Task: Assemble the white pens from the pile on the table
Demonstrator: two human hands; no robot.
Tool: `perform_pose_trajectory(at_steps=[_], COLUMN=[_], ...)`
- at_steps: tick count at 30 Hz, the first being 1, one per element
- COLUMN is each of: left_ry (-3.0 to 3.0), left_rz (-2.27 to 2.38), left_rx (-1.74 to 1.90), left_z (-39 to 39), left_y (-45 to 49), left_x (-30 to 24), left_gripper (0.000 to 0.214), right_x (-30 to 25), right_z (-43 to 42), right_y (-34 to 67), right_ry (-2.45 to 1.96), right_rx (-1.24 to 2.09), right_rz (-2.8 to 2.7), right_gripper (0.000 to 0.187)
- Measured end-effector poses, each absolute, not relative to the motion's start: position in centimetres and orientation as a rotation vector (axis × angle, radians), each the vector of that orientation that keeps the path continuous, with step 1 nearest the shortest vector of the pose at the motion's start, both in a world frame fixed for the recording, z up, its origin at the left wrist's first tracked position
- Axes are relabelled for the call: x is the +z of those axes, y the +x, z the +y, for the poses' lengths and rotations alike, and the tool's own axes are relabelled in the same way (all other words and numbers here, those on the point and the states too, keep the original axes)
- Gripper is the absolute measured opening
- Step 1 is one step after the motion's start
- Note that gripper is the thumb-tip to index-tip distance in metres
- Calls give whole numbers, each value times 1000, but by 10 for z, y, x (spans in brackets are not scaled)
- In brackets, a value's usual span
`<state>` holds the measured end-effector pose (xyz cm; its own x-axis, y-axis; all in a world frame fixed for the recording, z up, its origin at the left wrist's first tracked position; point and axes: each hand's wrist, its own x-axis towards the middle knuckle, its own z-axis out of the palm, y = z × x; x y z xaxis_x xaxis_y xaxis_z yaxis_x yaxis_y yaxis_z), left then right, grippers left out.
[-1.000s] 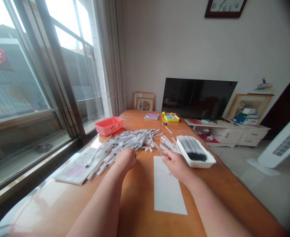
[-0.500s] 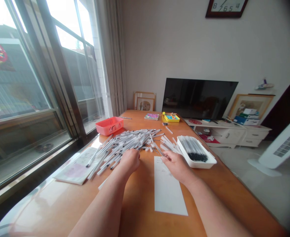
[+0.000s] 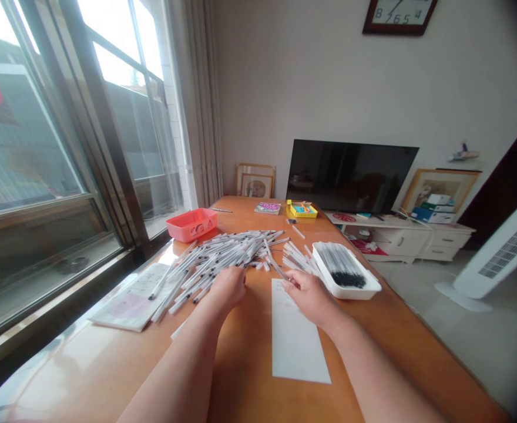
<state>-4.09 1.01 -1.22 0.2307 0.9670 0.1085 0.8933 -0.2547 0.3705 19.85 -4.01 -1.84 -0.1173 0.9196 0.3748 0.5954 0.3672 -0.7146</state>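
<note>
My left hand (image 3: pixel 229 288) is closed at the near edge of a heap of pens (image 3: pixel 227 251); what its fingers hold, if anything, is hidden. Between the thumb and fingers of my right hand (image 3: pixel 306 292) is a slim translucent pen (image 3: pixel 277 269), its far end tilted up to the left. That hand sits over the top of a white paper sheet (image 3: pixel 300 343), beside a white tray (image 3: pixel 358 292). Rows of clear pens with black ends (image 3: pixel 340 264) fill the tray. Loose clear tubes (image 3: pixel 298 258) lie between tray and heap.
A red plastic basket (image 3: pixel 192 226) stands behind the heap at left. Near the window lies a booklet (image 3: pixel 128 302) with pens across its corner. Farther back are a colourful pack (image 3: pixel 268 208) and a yellow box (image 3: pixel 302 210). The table's right edge runs past the tray.
The view has shifted slightly, so everything sits a little farther left. Both hands keep nearly the same place and grip, with the pen still in my right hand.
</note>
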Motion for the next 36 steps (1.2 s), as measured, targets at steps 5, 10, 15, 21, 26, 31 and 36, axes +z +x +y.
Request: perform_pose_trajectory(at_steps=[5, 10, 15, 21, 26, 31, 36], left_ry=[2259, 2238, 1942, 1223, 995, 957, 997], left_rz=[1740, 1727, 1638, 1053, 866, 825, 844], left_rx=[506, 551, 976, 1210, 1236, 1231, 1245], left_z=[5, 8, 14, 7, 8, 8, 4], left_y=[-36, -33, -25, -15, -15, -14, -14], left_x=[-8, -9, -8, 2, 3, 4, 7], left_gripper=[8, 8, 13, 25, 32, 31, 28], right_x=[-19, -17, -12, -6, -5, -5, -5], right_z=[-40, -41, -45, -52, -53, -53, -53], right_y=[198, 196, 193, 189, 188, 189, 190], right_ry=[-1354, -1389, -1341, -1317, -1321, -1361, -1367], right_rx=[457, 450, 522, 548, 513, 472, 463], right_rz=[-1800, -1780, -1812, -1825, -1860, -1874, -1880], right_gripper=[21, 18, 20, 26, 27, 27, 25])
